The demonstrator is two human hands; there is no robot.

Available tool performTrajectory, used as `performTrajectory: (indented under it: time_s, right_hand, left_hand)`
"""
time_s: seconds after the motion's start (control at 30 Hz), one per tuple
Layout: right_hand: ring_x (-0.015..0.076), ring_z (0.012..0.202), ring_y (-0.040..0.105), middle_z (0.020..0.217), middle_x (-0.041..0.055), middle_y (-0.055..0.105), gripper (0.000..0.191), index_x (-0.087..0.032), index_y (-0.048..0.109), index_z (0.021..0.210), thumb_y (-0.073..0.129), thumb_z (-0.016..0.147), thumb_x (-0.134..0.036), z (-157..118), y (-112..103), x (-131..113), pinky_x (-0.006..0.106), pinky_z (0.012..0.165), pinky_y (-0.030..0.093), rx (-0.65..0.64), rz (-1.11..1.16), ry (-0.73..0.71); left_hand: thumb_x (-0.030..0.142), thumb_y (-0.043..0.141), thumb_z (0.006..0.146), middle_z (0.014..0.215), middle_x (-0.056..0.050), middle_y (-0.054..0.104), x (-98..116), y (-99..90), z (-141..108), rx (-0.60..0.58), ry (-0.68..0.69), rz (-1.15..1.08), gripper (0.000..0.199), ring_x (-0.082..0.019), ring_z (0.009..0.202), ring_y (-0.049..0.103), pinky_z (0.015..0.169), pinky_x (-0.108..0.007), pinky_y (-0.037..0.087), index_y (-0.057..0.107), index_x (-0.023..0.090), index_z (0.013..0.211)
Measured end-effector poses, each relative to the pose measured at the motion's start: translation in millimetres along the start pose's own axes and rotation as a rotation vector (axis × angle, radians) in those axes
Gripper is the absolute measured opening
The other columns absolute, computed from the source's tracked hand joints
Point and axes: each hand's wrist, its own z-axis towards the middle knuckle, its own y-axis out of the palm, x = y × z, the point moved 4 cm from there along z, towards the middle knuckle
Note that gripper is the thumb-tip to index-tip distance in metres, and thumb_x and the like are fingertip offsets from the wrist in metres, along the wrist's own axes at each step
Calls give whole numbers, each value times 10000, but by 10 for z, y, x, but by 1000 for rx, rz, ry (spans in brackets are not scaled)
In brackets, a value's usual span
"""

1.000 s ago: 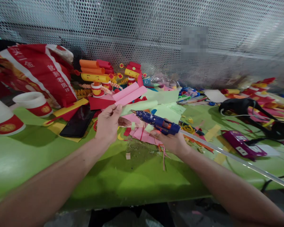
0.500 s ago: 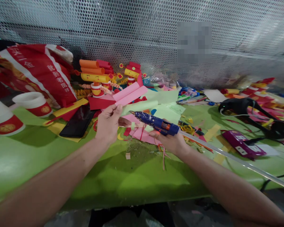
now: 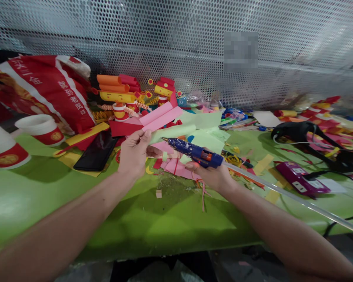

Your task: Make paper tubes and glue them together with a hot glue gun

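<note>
My left hand [image 3: 134, 153] pinches the lower left end of a folded pink paper strip [image 3: 162, 116], which slants up to the right. A blue hot glue gun [image 3: 194, 152] lies in the closed grip of my right hand [image 3: 213, 174], its metal nozzle pointing left toward my left fingers. From its rear end a long clear glue stick [image 3: 285, 197] runs to the lower right. Nozzle and pink strip look apart. Behind the gun, light green paper sheets [image 3: 207, 121] overlap on the table. Pink paper pieces [image 3: 175, 166] lie below the gun, partly hidden by it.
Paper cups [image 3: 42, 129], a black phone [image 3: 96, 150] and a red bag [image 3: 51, 90] are on the left. Paper figures [image 3: 119, 100] stand at the back. To the right lie a purple power strip [image 3: 301, 179] and black headgear [image 3: 297, 131] with cables. Scraps litter the green table [image 3: 164, 231].
Almost nothing differs. Both hands, the pink strip and the glue gun keep nearly the same positions, with only a very slight shift.
</note>
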Motion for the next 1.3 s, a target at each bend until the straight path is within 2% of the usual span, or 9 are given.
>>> performTrajectory:
  time_s: [0.23,0.57,1.0,1.17,1.3]
  right_hand:
    - [168,568,529,554,-6,540,329,-222,560,694,680,669,-528,12,-37,-15,318,533,508,27,-47,-25]
    - [130,536,484,530,-26,510,334,-206,549,652,681,672,-512,29,-93,-81,267,516,474,95,-78,-88]
    - [125,471,500,497,-23,518,419,-221,500,602,666,623,-605,49,-102,-205,253,424,472,166,30,-89]
    - [132,504,545,553,-11,578,389,-228,519,637,674,630,-585,78,-120,-212,269,479,517,171,61,-120]
    - [153,551,571,605,6,615,324,-224,558,668,694,646,-518,83,-169,-107,305,537,535,177,-37,-127]
  left_hand:
    - [307,654,741,536,50,600,10,-20,16,14,2,-7,139,-113,378,586,379,-200,476,603,188,793]
    - [301,685,725,599,56,615,-1,-43,45,42,3,-60,149,-103,433,620,451,-198,522,597,189,768]
    - [227,643,762,557,68,600,28,-43,55,82,-5,-104,80,-106,461,639,532,-212,554,587,184,724]
    - [250,659,749,582,50,630,31,-56,58,92,-2,-103,108,-116,474,647,540,-223,560,588,173,724]
    - [254,659,749,613,28,655,42,-57,56,104,-13,-100,115,-130,502,661,548,-236,565,594,162,723]
